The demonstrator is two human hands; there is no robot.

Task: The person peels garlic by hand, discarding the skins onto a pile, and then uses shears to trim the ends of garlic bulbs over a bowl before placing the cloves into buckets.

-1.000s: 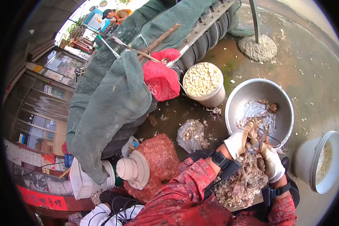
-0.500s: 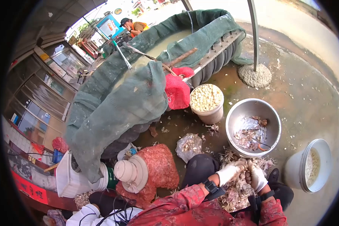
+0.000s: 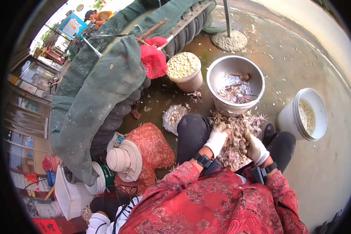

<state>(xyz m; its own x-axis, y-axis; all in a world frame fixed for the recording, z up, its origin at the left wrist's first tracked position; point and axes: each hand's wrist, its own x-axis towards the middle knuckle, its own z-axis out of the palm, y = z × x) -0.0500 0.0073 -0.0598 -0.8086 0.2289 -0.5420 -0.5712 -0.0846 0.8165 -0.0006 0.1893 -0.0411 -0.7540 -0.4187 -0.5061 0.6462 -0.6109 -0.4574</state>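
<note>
Two white-gloved hands are above a heap of dry garlic stalks and skins (image 3: 238,134) between the person's knees. My left hand (image 3: 217,140) is at the heap's left side, its fingers curled together; what they hold is too small to name. At the right side, my right hand (image 3: 255,149) is turned palm inward, with thumb and bent fingers apart and nothing clear between them. Just beyond the heap, a metal basin (image 3: 214,82) holds skins and an orange-handled tool (image 3: 250,98).
A bucket of peeled cloves (image 3: 188,82) is beyond the left knee; a white bucket (image 3: 288,119) stands right. At left are a red mesh sack (image 3: 154,146), a hat (image 3: 123,158) and a netting-draped tank (image 3: 101,93). Another person (image 3: 103,16) is far back.
The view has tilted down and turned right, so the surroundings appear farther left and higher. My hands have moved apart from each other over the heap.
</note>
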